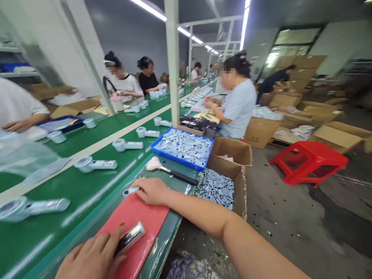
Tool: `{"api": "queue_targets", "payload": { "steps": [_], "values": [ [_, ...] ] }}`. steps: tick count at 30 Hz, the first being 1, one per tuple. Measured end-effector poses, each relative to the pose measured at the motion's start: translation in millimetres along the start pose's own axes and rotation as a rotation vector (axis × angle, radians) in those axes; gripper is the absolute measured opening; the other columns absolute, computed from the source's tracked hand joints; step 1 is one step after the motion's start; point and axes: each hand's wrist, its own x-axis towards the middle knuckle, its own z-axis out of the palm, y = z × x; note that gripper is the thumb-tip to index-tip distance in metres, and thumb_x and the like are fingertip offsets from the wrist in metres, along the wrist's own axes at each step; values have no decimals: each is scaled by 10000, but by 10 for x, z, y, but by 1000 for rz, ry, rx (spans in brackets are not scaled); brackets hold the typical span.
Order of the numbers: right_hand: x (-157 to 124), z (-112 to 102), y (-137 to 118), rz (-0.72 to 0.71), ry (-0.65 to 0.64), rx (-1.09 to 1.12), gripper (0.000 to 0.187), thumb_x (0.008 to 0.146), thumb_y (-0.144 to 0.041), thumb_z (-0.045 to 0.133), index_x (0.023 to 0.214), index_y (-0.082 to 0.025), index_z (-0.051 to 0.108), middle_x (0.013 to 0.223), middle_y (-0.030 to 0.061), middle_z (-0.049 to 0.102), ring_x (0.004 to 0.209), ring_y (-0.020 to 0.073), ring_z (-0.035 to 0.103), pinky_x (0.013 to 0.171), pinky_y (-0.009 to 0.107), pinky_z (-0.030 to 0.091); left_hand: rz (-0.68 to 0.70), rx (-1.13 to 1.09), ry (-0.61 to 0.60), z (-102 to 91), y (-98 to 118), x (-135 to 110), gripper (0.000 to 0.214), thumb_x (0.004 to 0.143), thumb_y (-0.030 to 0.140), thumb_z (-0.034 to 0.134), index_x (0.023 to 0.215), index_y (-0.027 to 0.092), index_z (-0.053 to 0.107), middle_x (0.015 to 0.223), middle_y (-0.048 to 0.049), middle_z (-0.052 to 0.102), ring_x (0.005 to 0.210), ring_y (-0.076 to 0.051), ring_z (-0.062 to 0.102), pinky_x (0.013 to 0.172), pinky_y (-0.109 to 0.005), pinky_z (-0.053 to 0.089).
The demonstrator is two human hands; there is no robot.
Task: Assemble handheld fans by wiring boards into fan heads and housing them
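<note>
Head view: silver-faced handle (134, 235) gripped in left hand (94, 254), pale-blue part (131, 190) pinched in right hand (154, 192), carton (258, 131) print too blurred to read.

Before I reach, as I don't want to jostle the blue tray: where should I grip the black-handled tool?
Probably by the long black handle, from the near side: the blue tray sits just beyond, and the white head points left.

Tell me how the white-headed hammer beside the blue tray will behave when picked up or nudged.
The hammer will likely feel head-heavy, since its white head looks bulky next to the slim shaft. It should stay stiff: shaft and black handle run straight. Nudged, it may swivel rather than roll, because the head is wider than the handle.
</note>
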Motion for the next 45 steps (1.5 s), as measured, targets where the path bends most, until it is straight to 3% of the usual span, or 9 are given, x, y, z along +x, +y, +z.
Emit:
{"api": "queue_targets", "payload": {
  "steps": [5, 10, 13, 18, 22, 26, 29, 35, 45],
  "values": [
    [-181, 35, -28, 37, -25, 190, 256, 993, -169, 512, 1219, -161, 631, 1191, 93, 728, 1022, 205, 670, 866, 312, 478, -263, -82, -405, -518, 220, -42, 266, 922, 409, 554, 1017, 217, 711, 931, -81, 699, 825, -262, 677, 750, -413, 545],
    [-489, 25, -291, -223, -144, 332, 196, 954, -255, 553, 1101, -210, 674, 868, 8, 712, 711, 147, 609, 670, 267, 425, -324, -131, -325, -561, 372, -36, 201, 956, 370, 567, 1012, 196, 650, 999, -84, 675, 904, -252, 620, 795, -410, 546],
    [-655, 26, -493, -368, -195, 175, 186, 958, -246, 519, 1039, -196, 679, 851, 28, 700, 743, 168, 606, 696, 293, 419, -313, -179, -268, -524, 401, -92, 224, 953, 382, 581, 1060, 192, 635, 1019, -87, 683, 920, -259, 611, 811, -429, 543],
    [-699, 52, -587, -386, -233, 13, 156, 970, -240, 536, 998, -175, 675, 900, 67, 706, 819, 212, 629, 751, 338, 448, -310, -349, -112, -510, 416, -113, 227, 970, 349, 560, 1142, 208, 603, 1122, -90, 699, 1064, -271, 630, 969, -475, 502],
    [-788, 47, -489, -433, -212, 87, 233, 1003, -270, 491, 990, -183, 707, 923, 103, 691, 857, 247, 644, 756, 378, 487, -412, -338, -147, -519, 564, -116, 142, 975, 262, 521, 1007, 238, 658, 1041, -58, 721, 1054, -264, 645, 1040, -523, 461],
    [-814, 286, -199, -301, -145, 357, 281, 991, -446, 510, 951, -268, 723, 1051, 73, 733, 961, 244, 711, 828, 376, 575, -522, -333, -269, -467, 645, -95, 115, 966, 262, 594, 1018, 236, 694, 1074, -26, 739, 1065, -213, 658, 1148, -545, 394],
    [-814, 479, 33, -247, -239, 444, 356, 964, -554, 535, 1136, -282, 687, 1142, 69, 756, 1010, 273, 739, 837, 392, 619, -514, -319, -312, -474, 661, -111, 137, 985, 276, 587, 1044, 228, 701, 1138, -34, 743, 1199, -217, 626, 1207, -572, 322],
    [-1001, 581, 418, -510, -257, 267, 480, 946, -582, 558, 1345, -321, 611, 1297, 74, 709, 1097, 331, 718, 836, 459, 638, -386, -185, -326, -619, 939, -222, 220, 987, 361, 584, 1087, 202, 699, 1229, -62, 725, 1289, -252, 582, 1144, -555, 410],
    [-968, 543, 100, -617, -156, 218, 358, 1007, -507, 467, 1221, -279, 643, 1121, 79, 758, 966, 289, 743, 753, 435, 632, -543, -199, -366, -580, 1023, -144, 218, 928, 244, 611, 1116, 184, 704, 1136, -63, 747, 1136, -253, 626, 985, -469, 489]
  ]
}}
